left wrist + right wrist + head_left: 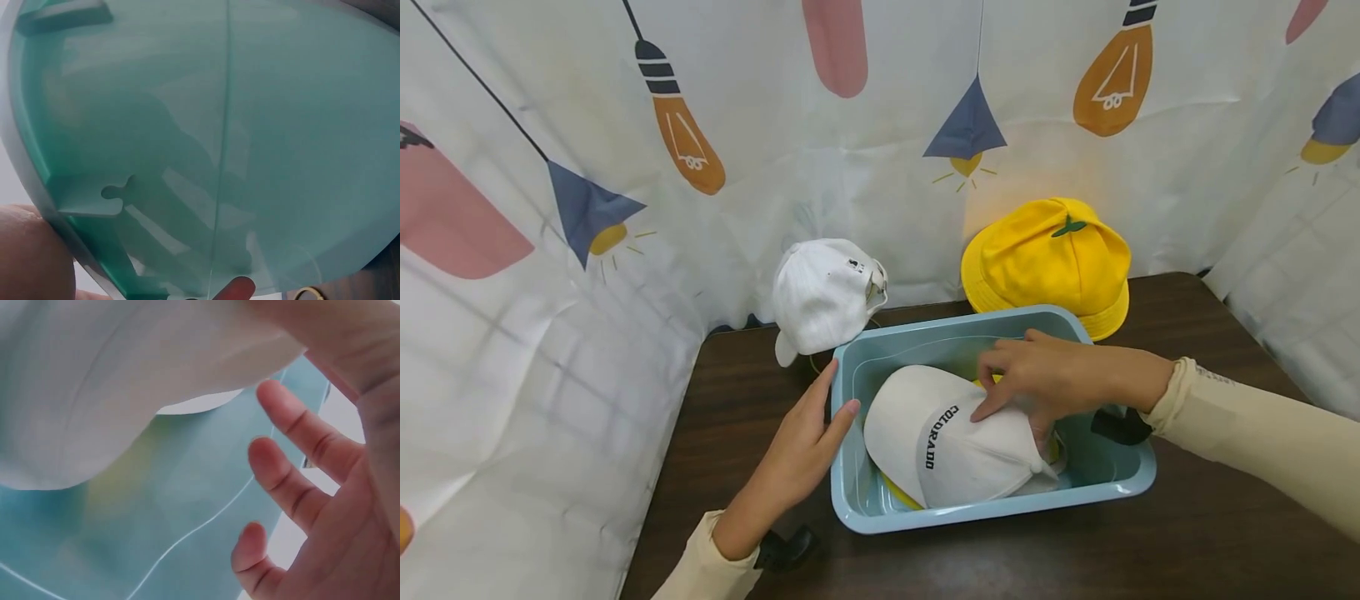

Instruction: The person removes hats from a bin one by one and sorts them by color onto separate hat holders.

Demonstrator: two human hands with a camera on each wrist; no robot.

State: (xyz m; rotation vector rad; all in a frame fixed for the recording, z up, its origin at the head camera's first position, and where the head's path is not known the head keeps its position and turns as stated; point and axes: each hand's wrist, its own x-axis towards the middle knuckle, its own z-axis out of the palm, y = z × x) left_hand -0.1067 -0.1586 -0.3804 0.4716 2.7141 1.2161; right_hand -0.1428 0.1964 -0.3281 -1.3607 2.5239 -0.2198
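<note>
A light-blue plastic basin (992,517) stands on the table with a white baseball cap (977,442), lettered COLORADO, inside. My left hand (801,450) holds the basin's left rim, thumb over the edge and fingers along the outer wall, which fills the left wrist view. Reaching in from the right, my right hand (1052,371) pinches the cap's crown between thumb and index finger. Its other fingers (275,462) spread apart from the cap in the right wrist view. Something yellow (901,492) peeks out beneath the cap, mostly hidden.
Behind the basin's left corner sits another white cap (820,292). A yellow bucket hat (1045,258) with a green sprout leans behind its right side. The dark wooden table (722,433) backs onto a white curtain (880,192) printed with lamps.
</note>
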